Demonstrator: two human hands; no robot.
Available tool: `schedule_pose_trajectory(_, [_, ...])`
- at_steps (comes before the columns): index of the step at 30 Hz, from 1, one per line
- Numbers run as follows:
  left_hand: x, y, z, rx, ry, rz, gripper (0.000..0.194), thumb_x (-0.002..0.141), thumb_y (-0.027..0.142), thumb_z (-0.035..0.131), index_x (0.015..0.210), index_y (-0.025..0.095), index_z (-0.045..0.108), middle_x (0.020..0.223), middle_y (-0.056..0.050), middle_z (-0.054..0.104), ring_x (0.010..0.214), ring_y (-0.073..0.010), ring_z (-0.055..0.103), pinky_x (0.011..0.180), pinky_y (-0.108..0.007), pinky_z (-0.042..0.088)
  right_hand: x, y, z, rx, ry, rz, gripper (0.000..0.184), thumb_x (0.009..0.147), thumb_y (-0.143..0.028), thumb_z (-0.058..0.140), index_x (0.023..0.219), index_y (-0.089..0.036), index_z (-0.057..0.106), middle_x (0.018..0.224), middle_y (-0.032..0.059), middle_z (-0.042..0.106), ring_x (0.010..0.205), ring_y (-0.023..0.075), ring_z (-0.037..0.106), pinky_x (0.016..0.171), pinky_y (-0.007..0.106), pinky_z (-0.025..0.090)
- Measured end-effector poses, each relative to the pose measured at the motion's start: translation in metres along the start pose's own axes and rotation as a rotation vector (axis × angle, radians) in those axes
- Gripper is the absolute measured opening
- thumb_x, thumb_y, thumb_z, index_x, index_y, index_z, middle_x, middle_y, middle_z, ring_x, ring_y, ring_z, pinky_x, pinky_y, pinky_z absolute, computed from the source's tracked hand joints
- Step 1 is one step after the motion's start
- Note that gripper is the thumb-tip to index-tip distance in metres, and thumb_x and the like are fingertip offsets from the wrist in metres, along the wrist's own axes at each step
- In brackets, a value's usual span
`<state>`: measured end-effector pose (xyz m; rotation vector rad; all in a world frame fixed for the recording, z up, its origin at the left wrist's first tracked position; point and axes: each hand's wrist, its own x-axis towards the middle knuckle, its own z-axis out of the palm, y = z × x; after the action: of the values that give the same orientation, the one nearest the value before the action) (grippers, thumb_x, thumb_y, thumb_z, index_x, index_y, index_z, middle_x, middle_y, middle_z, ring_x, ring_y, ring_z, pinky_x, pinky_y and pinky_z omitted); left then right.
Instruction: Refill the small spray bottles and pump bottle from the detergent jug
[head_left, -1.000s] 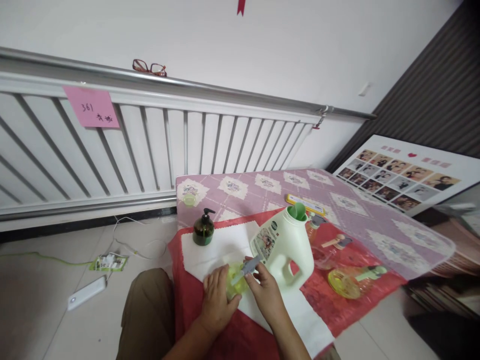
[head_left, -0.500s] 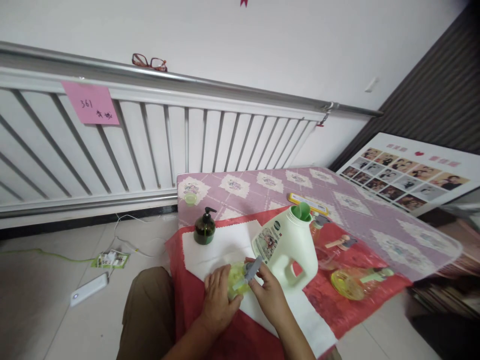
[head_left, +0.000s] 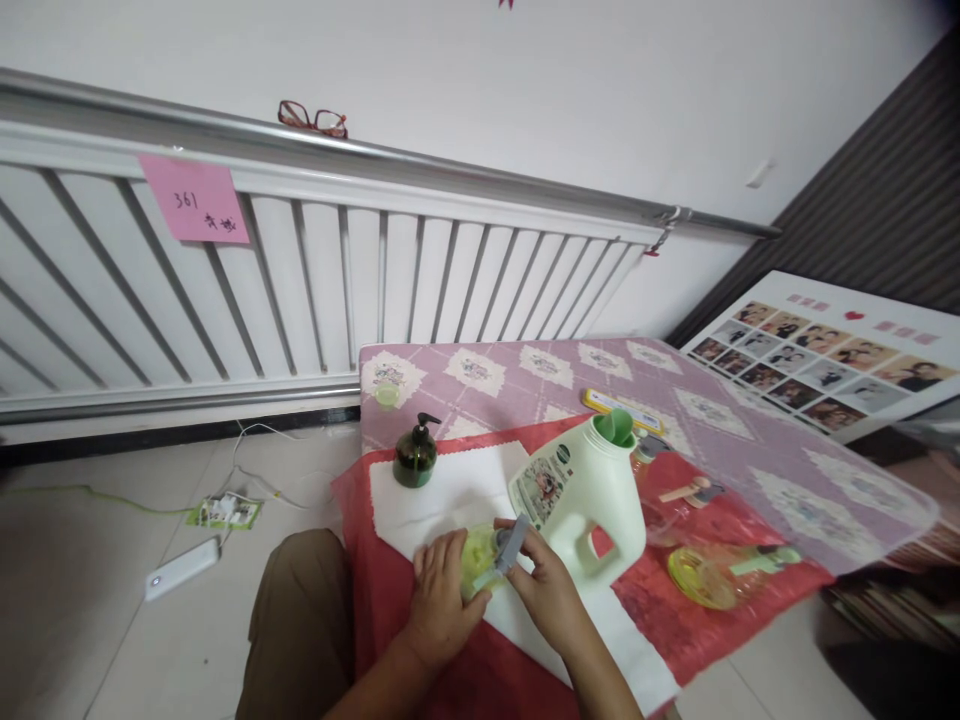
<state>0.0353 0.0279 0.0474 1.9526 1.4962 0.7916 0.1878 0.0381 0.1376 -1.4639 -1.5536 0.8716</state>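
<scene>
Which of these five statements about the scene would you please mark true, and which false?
1. The left hand holds a translucent yellow-green plastic bottle. True.
2. A dark green bottle with a black pump stands on the white cloth. True.
3. The right hand grasps that dark green bottle. False: it is on a grey plastic spray head.
4. The red-framed eyeglasses lie on the white cloth. False: they rest on the grey metal pipe.
5. The large pale green plastic jug stands to the right of the dark green bottle in the picture. True.
</scene>
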Motion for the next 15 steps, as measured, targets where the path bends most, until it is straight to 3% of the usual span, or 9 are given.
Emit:
schedule_pose_trajectory(9, [0.0008, -0.0019, 0.0024, 0.016, 0.016, 0.006, 0.070, 0.073, 0.031, 0.059, 0.136, 0.016, 0.033, 0.136, -0.013, 0.048, 0.128, -0.0282, 0.039, 0.111, -0.051, 0.019, 0.0014, 0.0044, 0.0002, 0.074, -0.056, 0.025, 0.029, 0.080, -0.032, 0.061, 0.107, -0.025, 0.064, 0.116, 0.0086, 0.066, 0.104, 0.0239, 0.062, 0.090, 0.041, 0.050])
schedule_pose_trajectory(15, [0.0005, -0.0020, 0.0028, 0.021, 0.023, 0.014, 0.068, 0.075, 0.033, 0.057, 0.136, 0.016, 0.034, 0.135, -0.013, 0.050, 0.127, -0.0279, 0.040, 0.110, -0.051, 0.020, 0.0021, -0.0002, -0.0068, 0.090, -0.132, 0.041, 0.029, 0.081, -0.035, 0.062, 0.109, -0.026, 0.063, 0.106, 0.0073, 0.068, 0.104, 0.0242, 0.062, 0.087, 0.040, 0.051])
